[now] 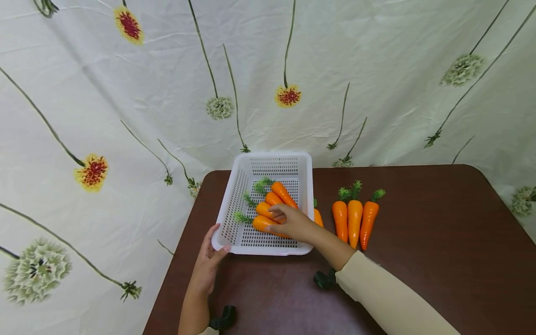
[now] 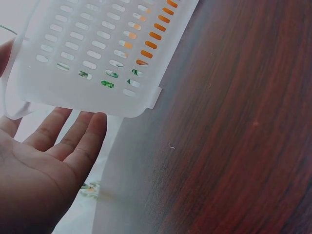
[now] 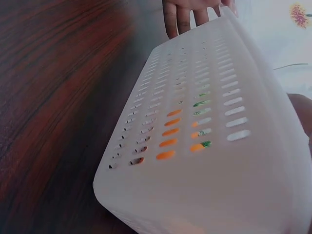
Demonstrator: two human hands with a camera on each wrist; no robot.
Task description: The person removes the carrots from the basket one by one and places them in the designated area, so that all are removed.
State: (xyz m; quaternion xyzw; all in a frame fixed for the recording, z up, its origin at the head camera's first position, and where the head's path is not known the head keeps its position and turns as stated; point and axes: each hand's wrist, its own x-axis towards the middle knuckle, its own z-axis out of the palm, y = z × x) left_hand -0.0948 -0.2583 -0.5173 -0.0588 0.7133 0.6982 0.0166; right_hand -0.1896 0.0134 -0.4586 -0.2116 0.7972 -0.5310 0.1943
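A white perforated basket [image 1: 268, 250] holds several orange carrots [image 1: 263, 224] with green tops. At its near left corner my left hand [image 1: 206, 270] grips the rim, thumb on top; in the left wrist view the fingers of the left hand [image 2: 53, 165] lie against the outside of the basket [image 2: 87, 100]. My right hand [image 1: 295, 225] reaches over the right side, its bent fingers and thumb around a carrot among the others. The right wrist view shows mostly the outer wall of the basket [image 3: 195, 185], which hides the fingertips.
Three carrots [image 1: 354, 223] lie side by side on the dark brown table [image 1: 431, 242], right of the basket. Another carrot [image 1: 318, 217] shows partly beside the basket's right wall. A floral cloth [image 1: 167, 93] hangs behind the table.
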